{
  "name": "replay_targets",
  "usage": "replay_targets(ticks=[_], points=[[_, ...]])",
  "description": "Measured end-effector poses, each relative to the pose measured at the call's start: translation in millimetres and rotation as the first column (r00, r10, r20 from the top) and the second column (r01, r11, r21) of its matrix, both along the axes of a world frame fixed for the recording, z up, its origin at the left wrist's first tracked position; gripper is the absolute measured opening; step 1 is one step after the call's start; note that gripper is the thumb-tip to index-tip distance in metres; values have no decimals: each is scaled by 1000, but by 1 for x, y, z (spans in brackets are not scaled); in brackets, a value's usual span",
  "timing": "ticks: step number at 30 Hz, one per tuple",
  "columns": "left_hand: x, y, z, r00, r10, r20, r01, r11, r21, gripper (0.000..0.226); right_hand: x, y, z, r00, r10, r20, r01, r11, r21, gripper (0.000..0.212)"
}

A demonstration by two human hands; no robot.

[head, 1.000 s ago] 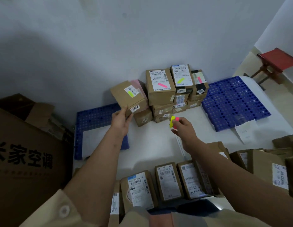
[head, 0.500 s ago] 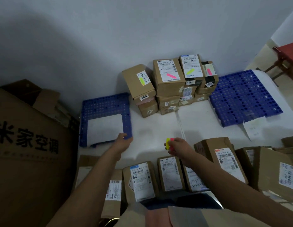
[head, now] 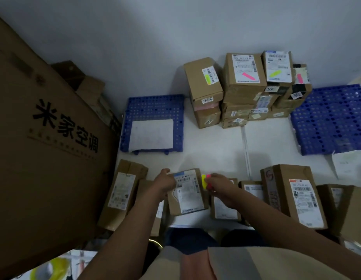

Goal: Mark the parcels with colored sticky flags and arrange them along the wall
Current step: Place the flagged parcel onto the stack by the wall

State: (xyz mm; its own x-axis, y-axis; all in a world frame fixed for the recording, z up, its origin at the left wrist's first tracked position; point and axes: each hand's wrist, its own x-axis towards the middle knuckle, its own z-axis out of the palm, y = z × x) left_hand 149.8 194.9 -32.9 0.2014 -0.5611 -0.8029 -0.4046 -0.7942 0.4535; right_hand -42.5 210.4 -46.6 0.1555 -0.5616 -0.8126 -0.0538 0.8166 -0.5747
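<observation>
parcels sit in two groups on the white floor sheet. against the wall stands a stack of flagged parcels, their labels showing pink and yellow-green flags; the leftmost box of that stack carries a yellow-green one and leans a little off square. near the person's knees lies a loose row of unmarked parcels. from that row the left hand grips the left edge of a small brown parcel, fingers curled around it (the label faces up, a blue strip at its top). the right hand pinches a little pad of sticky flags, yellow and pink, just at the parcel's right edge; whether the flags touch the box i cannot tell. two blue perforated pallets lie on the sheet, the left pallet with a white paper on it, the right pallet beside the stack. a big cardboard carton with printed characters fills the left side.
</observation>
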Motion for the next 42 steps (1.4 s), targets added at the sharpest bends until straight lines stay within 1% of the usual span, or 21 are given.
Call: replay_targets(ticks=[1,2,4,6,8,10,12,14,16,19,22,30,32,34,37,40,42], points=[[2,-3,1,1000,13,20,-12,999,-47,58,1,-5,6,999,-49,14,49,998,-32,19],[4,-6,3,998,59,22,-56,993,-103,55,2,-11,12,995,-94,33,96,993,-68,17],[5,-14,10,981,190,-28,-192,960,-203,48,3,-22,25,982,-173,71,181,977,-116,14],[2,-25,15,964,251,-89,-266,921,-284,33,2,-31,38,969,-235,74,244,957,-157,12],[-7,-34,23,965,237,-115,-263,904,-338,19,-5,-38,49,959,-280,34,281,938,-204,11],[-21,-43,24,972,200,-126,-233,901,-366,18,-19,-42,58,942,-334,-18,321,917,-238,15],[-36,-47,25,970,165,-178,-220,905,-364,22,-36,-43,63,911,-410,-35,389,885,-258,16],[-55,-48,26,961,137,-241,-220,905,-363,25,-55,-40,70,875,-484,0,467,844,-263,12],[-69,-46,26,948,120,-296,-229,900,-369,19,-67,-37,75,845,-533,41,524,810,-263,10],[-87,-43,26,930,97,-355,-240,892,-384,14,-82,-31,75,799,-598,63,590,759,-277,18],[-97,-42,28,926,83,-368,-240,882,-406,9,-92,-25,74,777,-622,91,622,739,-260,22],[-102,-40,28,952,43,-304,-181,878,-443,11,-98,-16,71,761,-639,110,645,727,-237,20],[-101,-39,26,961,28,-276,-153,884,-442,11,-100,-14,68,777,-623,96,626,747,-224,18],[-98,-36,20,973,13,-230,-110,903,-414,12,-99,-10,60,805,-592,48,588,784,-201,16],[-88,-24,5,991,-21,-131,-26,939,-344,22,-95,1,43,848,-530,-3,525,841,-134,10],[-81,-12,-4,997,-37,-73,12,950,-312,27,-93,9,30,857,-516,-6,514,855,-67,9],[-79,-11,-4,996,-89,-2,84,942,-325,30,-93,10,24,866,-500,-23,499,865,-51,11]])
